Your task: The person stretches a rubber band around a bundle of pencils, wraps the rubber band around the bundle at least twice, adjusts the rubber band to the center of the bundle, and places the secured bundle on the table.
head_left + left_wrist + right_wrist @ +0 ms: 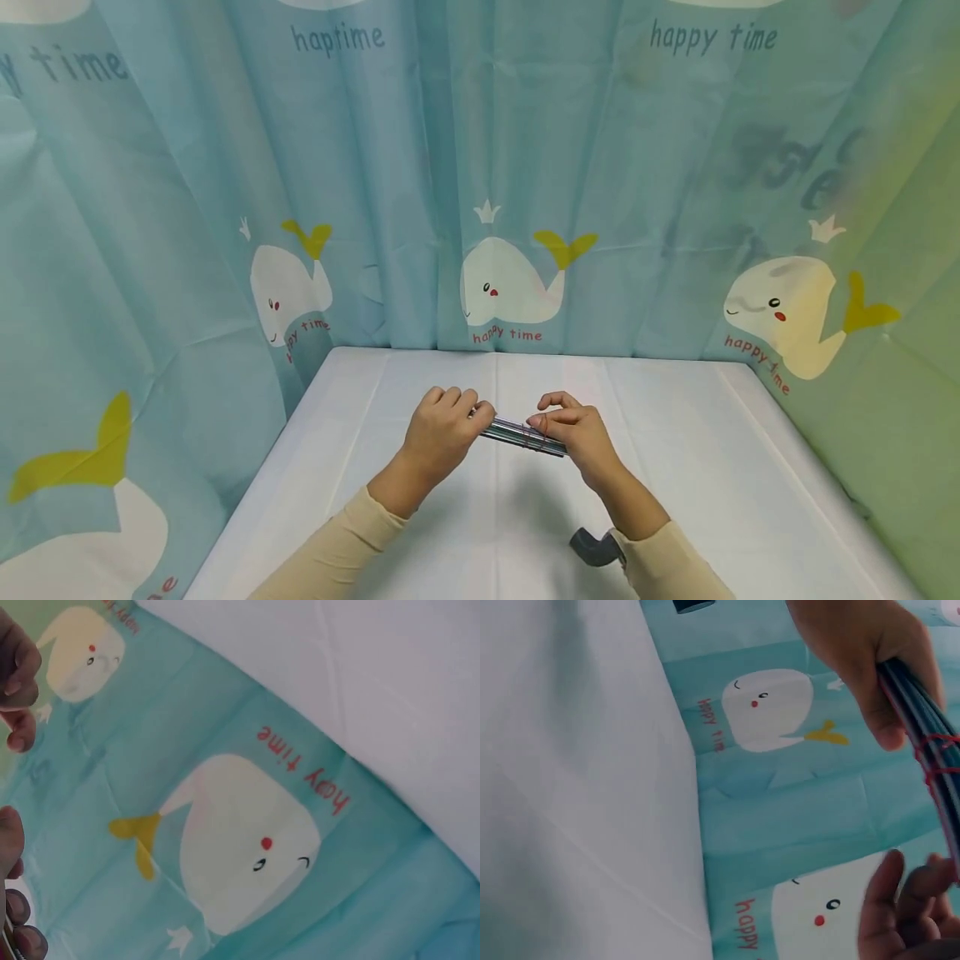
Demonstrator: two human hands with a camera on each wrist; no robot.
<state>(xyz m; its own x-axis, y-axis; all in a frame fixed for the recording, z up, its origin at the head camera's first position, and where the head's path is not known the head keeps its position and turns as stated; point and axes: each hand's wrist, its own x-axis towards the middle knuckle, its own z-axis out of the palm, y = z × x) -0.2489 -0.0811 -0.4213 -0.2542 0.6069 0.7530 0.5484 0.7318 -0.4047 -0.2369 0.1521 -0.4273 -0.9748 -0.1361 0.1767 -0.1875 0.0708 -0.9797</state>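
Both hands hold one thin bundle of dark, slender plastic rods [522,436] just above the white cloth-covered table [712,450], near its middle. The left hand [444,431] has its fingers curled round the bundle's left end, and the right hand [576,431] pinches the right part, where a thin red rubber band [534,437] is wound round the rods; the right wrist view shows the red loops [935,761] crossing the dark rods close to that hand's fingers. By the look of it, the step in hand is the binding of the bundle, with the band already on in a few turns. Any next move with the band would call for the left hand to grip firmly so the rods do not fan apart, and for a fine pinch by the right fingers. Around the table hangs a light blue curtain printed with white whales [510,287], and a dark grey wrist-camera mount [597,546] sits on the right forearm. Nothing lies between the hands and the table; the right fingers hide part of the band.
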